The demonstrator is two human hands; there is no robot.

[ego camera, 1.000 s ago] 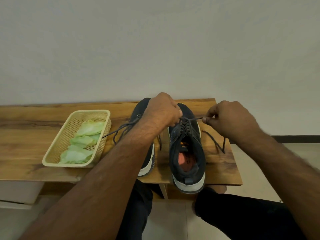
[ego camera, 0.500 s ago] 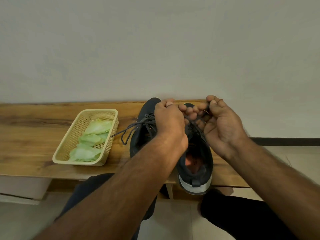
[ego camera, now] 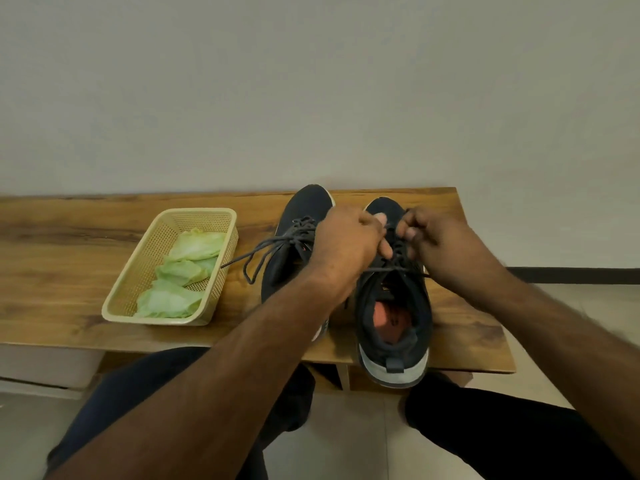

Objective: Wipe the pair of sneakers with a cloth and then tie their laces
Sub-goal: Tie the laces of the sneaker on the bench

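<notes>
Head view: my left hand [ego camera: 349, 242] and right hand [ego camera: 440, 244] each pinch the dark cord laces [ego camera: 398, 268] of the dark mesh sneaker [ego camera: 394, 306] overhanging the wooden bench's [ego camera: 69, 271] near edge. My forearm hides much of the second dark sneaker [ego camera: 298, 237]. Crumpled green cloths [ego camera: 180, 271] fill a perforated cream plastic basket [ego camera: 156, 237].

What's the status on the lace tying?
Both hands pinching right sneaker's laces. Left sneaker's laces loose. Nothing in the way.
</notes>
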